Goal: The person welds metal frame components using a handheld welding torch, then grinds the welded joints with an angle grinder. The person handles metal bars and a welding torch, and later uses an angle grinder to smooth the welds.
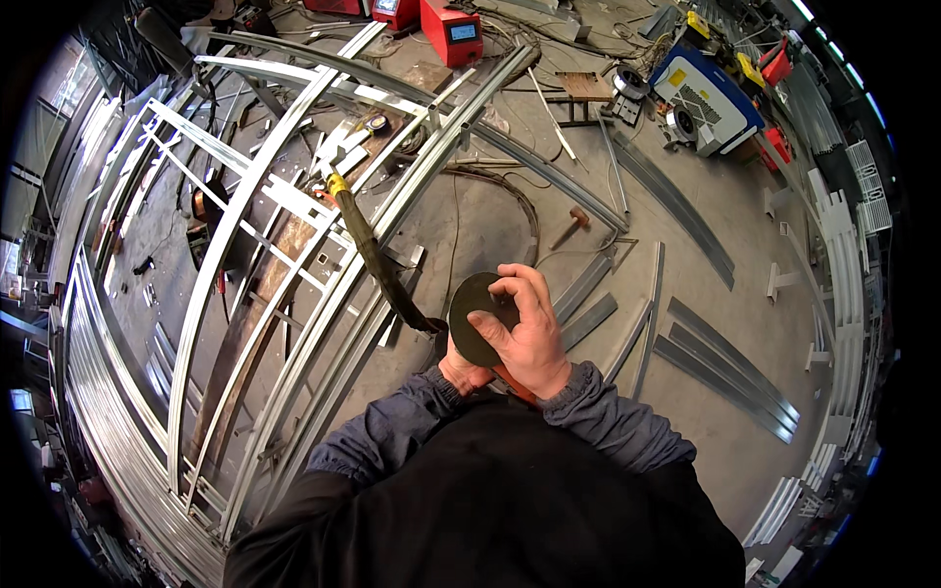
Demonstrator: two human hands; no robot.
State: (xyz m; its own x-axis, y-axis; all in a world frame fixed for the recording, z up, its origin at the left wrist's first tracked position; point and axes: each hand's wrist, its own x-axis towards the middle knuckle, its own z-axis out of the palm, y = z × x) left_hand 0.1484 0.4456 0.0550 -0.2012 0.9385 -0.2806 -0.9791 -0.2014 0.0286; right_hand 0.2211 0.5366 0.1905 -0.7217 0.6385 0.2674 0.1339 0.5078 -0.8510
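A dark round grinding disc is in front of me, its flat face turned up. My right hand is closed over the disc's right side, thumb on the face and fingers curled over it. Below and behind the disc, my left hand is partly covered, its fingers wrapped around what looks like an angle grinder. Only a red-orange strip of the grinder's body shows under my right wrist. A dark sleeved cable with a yellow end runs from the metal frame down to near my left hand.
A large welded frame of silver square tubes fills the left side. A hammer and flat metal strips lie on the concrete floor. Ahead stand a red machine with a screen and a blue-white machine.
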